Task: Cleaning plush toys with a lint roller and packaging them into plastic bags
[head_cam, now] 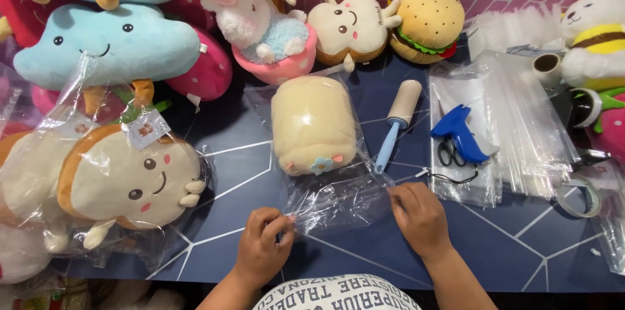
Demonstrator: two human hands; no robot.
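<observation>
A cream plush toy (pixel 313 124) with a small blue flower lies inside a clear plastic bag (pixel 338 199) on the dark blue table (pixel 508 245). My left hand (pixel 262 248) pinches the bag's open end at its near left corner. My right hand (pixel 420 217) presses flat on the near right corner of the same bag. The bag's loose end stretches between both hands.
A bagged toast-shaped plush (pixel 124 183) lies at the left. A lint roller (pixel 397 121), a blue tagging gun (pixel 459 131) with scissors (pixel 446 152) and a stack of clear bags (pixel 521 128) sit to the right, with tape rolls (pixel 583 196). Several plush toys line the back edge.
</observation>
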